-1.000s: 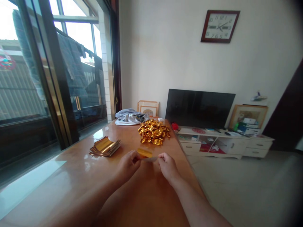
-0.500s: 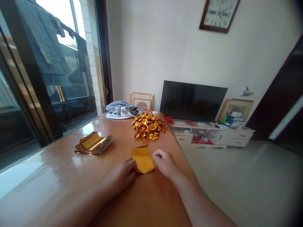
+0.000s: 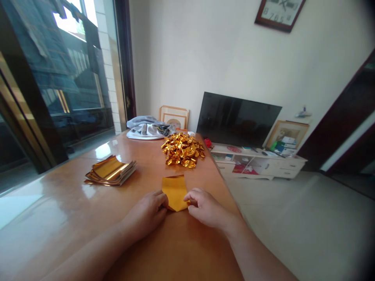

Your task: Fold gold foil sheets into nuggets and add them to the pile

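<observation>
Gold sheet lies flat on the tabletop, matte yellow side up, long axis pointing away from me. It is my reference for everything below.

- Left hand: on the sheet's near-left corner, fingers curled under. The knuckles hide the tips, so I cannot tell whether it pinches the corner or only presses it.
- Right hand: on the sheet's near-right corner, thumb and forefinger closed on the edge, other fingers tucked in.
- Left of the sheet and a little beyond it: a stack of gold sheets, shiny side up, edges curling.
- Straight beyond the sheet: a heap of crumpled gold pieces, well apart from it.
- Beyond that heap, further from the sheet: a grey cloth bundle.
- Right of the sheet: the tabletop's edge is near, with bare floor below.

Risks, as I judge them:
- The tabletop is glossy. With only the near corners under my hands, uneven pressure could swing the far end sideways.
- A push to the right could carry the sheet to the nearby edge and off it.
- The material looks thin and foil-backed, so a hard pinch would likely leave a stray crease or tear the corner.
- The far edge already lifts slightly, so a draught or a sleeve could flip it.
</observation>
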A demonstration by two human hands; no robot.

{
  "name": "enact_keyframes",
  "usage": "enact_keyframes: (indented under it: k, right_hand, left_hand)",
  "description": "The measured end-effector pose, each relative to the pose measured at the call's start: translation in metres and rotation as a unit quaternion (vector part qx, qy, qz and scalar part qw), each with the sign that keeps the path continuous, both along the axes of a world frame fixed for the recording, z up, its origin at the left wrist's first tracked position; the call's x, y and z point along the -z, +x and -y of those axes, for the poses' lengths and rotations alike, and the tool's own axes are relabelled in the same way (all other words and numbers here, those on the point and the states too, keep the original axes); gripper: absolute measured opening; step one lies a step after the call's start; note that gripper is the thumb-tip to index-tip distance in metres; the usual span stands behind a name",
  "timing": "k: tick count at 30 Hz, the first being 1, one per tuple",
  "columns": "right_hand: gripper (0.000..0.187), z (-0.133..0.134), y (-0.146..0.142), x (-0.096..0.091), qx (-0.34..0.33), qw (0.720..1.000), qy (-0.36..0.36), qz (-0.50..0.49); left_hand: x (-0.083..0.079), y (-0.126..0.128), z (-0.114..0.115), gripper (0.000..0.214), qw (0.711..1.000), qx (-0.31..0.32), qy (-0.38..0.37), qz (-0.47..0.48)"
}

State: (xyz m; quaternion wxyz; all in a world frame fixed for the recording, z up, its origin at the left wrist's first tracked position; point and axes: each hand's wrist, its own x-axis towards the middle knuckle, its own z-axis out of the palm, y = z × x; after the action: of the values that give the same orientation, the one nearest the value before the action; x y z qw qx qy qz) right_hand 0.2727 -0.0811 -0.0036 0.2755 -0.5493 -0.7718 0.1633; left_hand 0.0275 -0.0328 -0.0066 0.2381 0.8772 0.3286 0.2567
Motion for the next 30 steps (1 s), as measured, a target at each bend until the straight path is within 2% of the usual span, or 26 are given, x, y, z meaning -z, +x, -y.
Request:
enact_keyframes:
  k: [6,10,17,26,30]
  right_hand:
    - [0.021,0.002,-0.004,-0.003,-0.002,1.0,0.002,0.019]
    - [0.01,0.001,-0.004,-0.004,0.017,1.0,-0.001,0.014]
    - [0.004,0.002,-0.005,-0.004,0.017,1.0,-0.002,0.015]
    - [0.012,0.002,-0.007,-0.007,-0.001,1.0,-0.016,0.017]
    - [0.015,0.003,-0.008,-0.007,-0.003,1.0,-0.011,0.019]
  left_hand:
    - [0.004,-0.001,-0.002,0.006,0.999,-0.044,-0.004,-0.016]
    - [0.007,-0.002,-0.003,0.006,0.999,-0.047,-0.004,-0.016]
    - [0.006,-0.003,-0.004,0.007,0.999,-0.047,-0.011,-0.022]
    - [0.011,-0.003,-0.005,0.006,0.998,-0.058,-0.014,-0.01]
    - [0.007,-0.003,-0.003,0.007,0.998,-0.051,-0.014,-0.019]
